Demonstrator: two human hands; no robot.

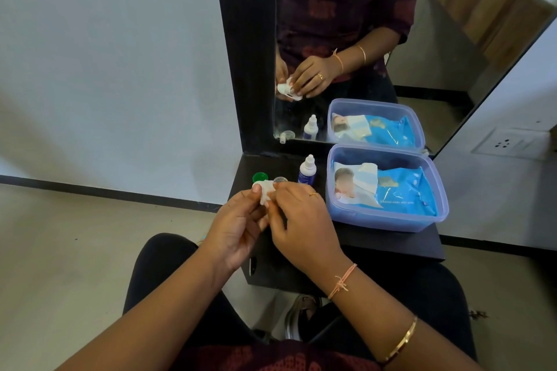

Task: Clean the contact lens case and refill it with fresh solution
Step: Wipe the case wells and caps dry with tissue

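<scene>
My left hand [238, 223] and my right hand [301, 220] meet above the front left of the black shelf [391, 242]. Between their fingertips they pinch a small white wad, a wipe [265, 191], which wraps something I cannot make out. In the mirror the wad shows a white case part inside it. A green cap [259, 177] and a clear cap [280, 180] lie on the shelf just behind the hands. The white solution bottle [307, 170] with a blue label stands upright to the right of them.
A clear plastic box [388, 220] holding a blue pack of wet wipes [398, 190] takes up the right half of the shelf. A black-framed mirror [346, 39] rises behind it. A wall socket [509, 143] sits at the far right. My knees are under the shelf.
</scene>
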